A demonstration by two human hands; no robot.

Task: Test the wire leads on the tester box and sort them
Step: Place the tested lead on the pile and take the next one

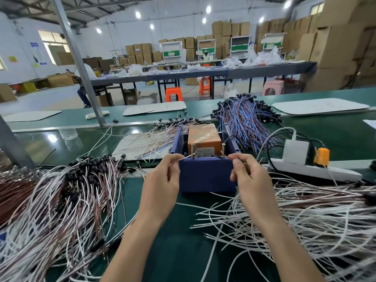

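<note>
Lead [184, 158] seemingly spans left hand [160, 180] and right hand [251, 180].

We reach forward, left hand [162, 180] and right hand [251, 180] raised level and apart, backs toward us, thumb and forefinger of each pinched tight, apparently on the ends of a wire lead [184, 158].

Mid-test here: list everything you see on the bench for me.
tester box: one, blue with orange unit inside, centre of green bench
screws: two, brass, upright on box front rim
lead ends: two, whitish, at the screws
white-brown leads: one pile, left
white leads: one pile, right
blue-brown leads: one pile, behind box
power strip: one, white, right of box
plug: one, orange, on strip
left hand: pinches left end
right hand: pinches right end
</note>
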